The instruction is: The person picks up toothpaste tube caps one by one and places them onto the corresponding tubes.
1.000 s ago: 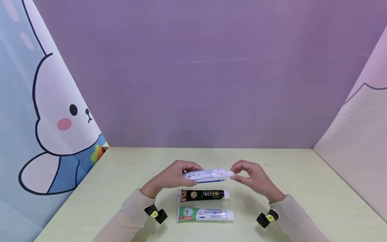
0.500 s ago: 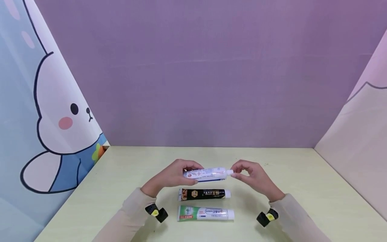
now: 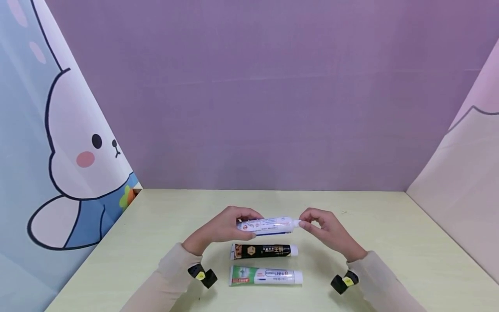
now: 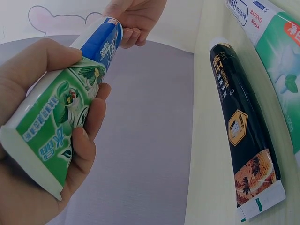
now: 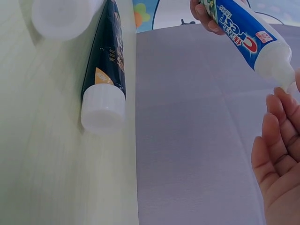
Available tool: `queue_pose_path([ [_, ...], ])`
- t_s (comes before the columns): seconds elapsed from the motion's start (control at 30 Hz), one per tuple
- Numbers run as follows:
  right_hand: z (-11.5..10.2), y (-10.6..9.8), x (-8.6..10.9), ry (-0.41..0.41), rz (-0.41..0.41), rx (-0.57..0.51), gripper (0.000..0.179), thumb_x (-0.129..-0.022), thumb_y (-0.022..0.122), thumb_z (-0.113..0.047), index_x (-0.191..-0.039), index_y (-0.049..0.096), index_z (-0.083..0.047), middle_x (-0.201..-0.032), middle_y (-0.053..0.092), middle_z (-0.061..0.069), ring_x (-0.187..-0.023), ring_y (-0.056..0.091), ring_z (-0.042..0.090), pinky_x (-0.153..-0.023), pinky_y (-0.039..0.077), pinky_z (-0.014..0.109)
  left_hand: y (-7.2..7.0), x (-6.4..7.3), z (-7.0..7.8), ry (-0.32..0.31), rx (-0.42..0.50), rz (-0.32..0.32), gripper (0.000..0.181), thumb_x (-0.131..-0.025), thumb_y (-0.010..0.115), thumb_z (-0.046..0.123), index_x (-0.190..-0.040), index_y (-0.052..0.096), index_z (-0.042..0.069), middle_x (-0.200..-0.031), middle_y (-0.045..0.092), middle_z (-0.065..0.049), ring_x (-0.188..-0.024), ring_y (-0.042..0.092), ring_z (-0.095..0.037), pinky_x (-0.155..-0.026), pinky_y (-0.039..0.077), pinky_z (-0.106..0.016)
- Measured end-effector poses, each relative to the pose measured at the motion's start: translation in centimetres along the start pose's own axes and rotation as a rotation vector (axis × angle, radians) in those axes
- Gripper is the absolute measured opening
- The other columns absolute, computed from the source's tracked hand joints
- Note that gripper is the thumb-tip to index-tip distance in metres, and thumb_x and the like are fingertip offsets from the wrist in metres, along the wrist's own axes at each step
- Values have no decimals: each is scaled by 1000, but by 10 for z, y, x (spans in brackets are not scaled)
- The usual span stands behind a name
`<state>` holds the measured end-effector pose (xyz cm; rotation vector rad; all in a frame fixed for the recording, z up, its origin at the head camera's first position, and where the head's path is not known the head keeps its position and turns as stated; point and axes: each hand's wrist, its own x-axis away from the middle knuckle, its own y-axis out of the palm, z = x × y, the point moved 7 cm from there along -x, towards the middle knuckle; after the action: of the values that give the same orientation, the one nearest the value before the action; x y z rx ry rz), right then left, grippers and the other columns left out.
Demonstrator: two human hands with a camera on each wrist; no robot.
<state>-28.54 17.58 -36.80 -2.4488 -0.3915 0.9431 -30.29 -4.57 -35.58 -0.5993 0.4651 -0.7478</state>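
Observation:
A toothpaste tube point(image 3: 270, 225), white, blue and green, is held level above the table by my left hand point(image 3: 223, 226). In the left wrist view the thumb lies over its green back end point(image 4: 61, 112) and the fingers curl beneath. My right hand point(image 3: 326, 229) pinches the small white cap point(image 5: 282, 75) at the tube's right end between thumb and fingertips. Its other fingers point(image 5: 272, 131) curl loosely below the cap. Nearer the body, a black toothpaste tube point(image 3: 263, 250) with a white cap lies on the table, and a green-and-white toothpaste tube point(image 3: 265, 276) lies parallel in front of it.
The pale table point(image 3: 382, 242) ends at a purple backdrop point(image 3: 273, 108). A cartoon-print cloth point(image 3: 78, 151) borders the left side and a pale pink cloth point(image 3: 468, 173) the right. Black wrist cameras point(image 3: 202, 276) are strapped at both sleeves.
My right thumb and fingertips have closed from a looser spread onto the cap. The left hand and its tube stay nearly in place; both lying tubes are unmoved.

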Motion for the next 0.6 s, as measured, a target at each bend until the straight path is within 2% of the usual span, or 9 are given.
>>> queue_pose_path([
  [0.1, 0, 1, 0, -9, -6, 4, 6, -89, 61, -3, -89, 64, -9, -83, 64, 7, -77, 55, 7, -75, 47, 26, 0, 1, 0, -4, 4, 0, 36, -82, 69, 12, -118, 64, 11, -103, 65, 1, -82, 55, -12, -70, 47, -24],
  [0.3, -2, 2, -1, -27, -7, 12, 14, -89, 60, 2, -87, 64, -11, -83, 62, -6, -76, 54, 6, -73, 46, 26, 0, 0, -1, -10, 2, 2, 36, -82, 69, 12, -118, 64, 11, -103, 65, 2, -82, 55, -12, -71, 47, -24],
  [0.43, -2, 2, -1, -35, -7, 8, 13, -88, 59, 3, -88, 64, -9, -82, 63, -2, -76, 53, 7, -73, 46, 26, 0, 0, -1, -5, 4, -2, 37, -82, 69, 12, -118, 64, 11, -103, 65, 2, -82, 55, -12, -71, 47, -24],
  [0.6, -4, 0, -2, -31, 17, -10, 17, -85, 65, 0, -97, 63, -11, -90, 63, 1, -80, 55, 11, -73, 46, 25, -1, 1, -1, -3, 8, -2, 36, -82, 69, 11, -118, 64, 10, -103, 65, 1, -81, 56, -12, -70, 47, -23],
])
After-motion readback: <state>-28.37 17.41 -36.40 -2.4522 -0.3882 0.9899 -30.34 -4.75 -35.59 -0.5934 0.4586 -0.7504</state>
